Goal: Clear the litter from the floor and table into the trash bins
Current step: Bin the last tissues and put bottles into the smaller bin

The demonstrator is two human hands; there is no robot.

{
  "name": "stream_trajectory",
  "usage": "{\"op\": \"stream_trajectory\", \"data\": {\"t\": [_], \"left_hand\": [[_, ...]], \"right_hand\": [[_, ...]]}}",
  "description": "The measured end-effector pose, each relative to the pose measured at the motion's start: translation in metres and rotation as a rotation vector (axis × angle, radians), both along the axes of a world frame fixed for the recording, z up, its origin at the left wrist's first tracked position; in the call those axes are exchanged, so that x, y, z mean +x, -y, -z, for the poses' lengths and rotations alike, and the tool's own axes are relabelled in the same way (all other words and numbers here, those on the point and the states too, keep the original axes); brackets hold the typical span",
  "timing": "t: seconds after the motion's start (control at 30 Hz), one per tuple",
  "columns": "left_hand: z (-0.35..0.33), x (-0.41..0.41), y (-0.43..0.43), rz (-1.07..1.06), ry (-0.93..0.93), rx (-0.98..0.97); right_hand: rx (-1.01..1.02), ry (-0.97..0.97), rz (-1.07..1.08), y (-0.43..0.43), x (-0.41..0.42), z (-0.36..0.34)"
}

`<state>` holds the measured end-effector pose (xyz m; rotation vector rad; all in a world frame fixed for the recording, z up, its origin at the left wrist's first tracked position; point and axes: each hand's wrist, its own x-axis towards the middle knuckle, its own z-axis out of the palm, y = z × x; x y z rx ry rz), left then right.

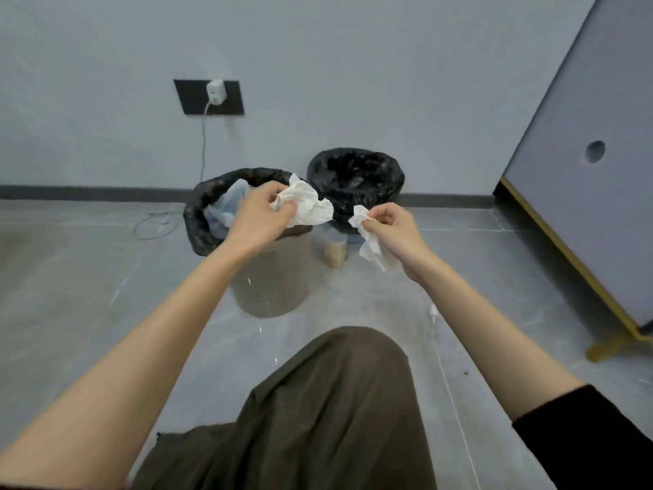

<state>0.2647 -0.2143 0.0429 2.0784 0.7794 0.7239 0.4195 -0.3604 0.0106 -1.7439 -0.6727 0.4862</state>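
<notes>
The big tissue wad [307,205] hung over the three-o'clock rim of the nearer trash bin [272,284], gripped in the curled fingers of our left hand [259,219]. A smaller tissue strip [369,242] was at three o'clock from the wad and apart from it. Our right hand [397,231] pinched it between thumb and fingertips, and its loose end hung below the palm. The nearer bin wore a black liner [201,213] folded over its rim, with pale blue plastic [226,206] inside. The second trash bin [357,178], also black-lined, stood at one o'clock from the first, near the wall [388,65]. Between the two bins, on the floor [88,277], stood a small clear jar [334,252] with something tan in it. At eleven o'clock on the wall a white charger [216,91] sat in a dark socket plate [190,99], its cable [203,146] running down toward the floor beside the nearer bin. At three o'clock stood a grey panel [565,206] with a round hole and a yellow edge. At six o'clock was our olive-trousered knee [335,401].
</notes>
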Motion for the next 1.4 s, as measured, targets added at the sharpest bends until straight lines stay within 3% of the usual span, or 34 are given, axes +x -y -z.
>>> {"op": "stream_trajectory", "data": {"t": [0.2,0.37,0.53,0.7,0.8,0.9,1.07,1.2,1.4], "left_hand": [[-0.012,-0.03,-0.062,-0.227,-0.044,0.055],[0.004,-0.027,-0.094,-0.276,-0.12,0.097],[0.036,-0.02,-0.106,-0.213,-0.247,0.226],[0.055,-0.01,-0.106,-0.11,-0.58,0.538],[0.064,-0.007,-0.106,-0.105,-0.662,0.518],[0.063,-0.006,-0.102,-0.107,-0.637,0.489],[0.059,-0.011,-0.097,-0.129,-0.59,0.35],[0.047,-0.018,-0.092,-0.142,-0.405,0.294],[0.036,-0.042,-0.082,-0.146,-0.167,0.311]], "right_hand": [[0.049,0.174,-0.048,-0.09,-0.01,-0.039],[-0.004,0.295,-0.13,-0.143,-0.019,-0.037],[-0.241,0.513,-0.204,-0.165,-0.016,0.002],[-0.529,0.716,-0.464,-0.169,-0.016,0.021],[-0.713,0.713,-0.639,-0.167,-0.02,0.024],[-0.732,0.638,-0.705,-0.162,-0.022,0.023],[-0.522,0.674,-0.587,-0.145,-0.023,0.013],[-0.348,0.846,-0.44,-0.127,-0.024,-0.001],[-0.246,0.836,-0.301,-0.104,-0.024,0.002]]}}
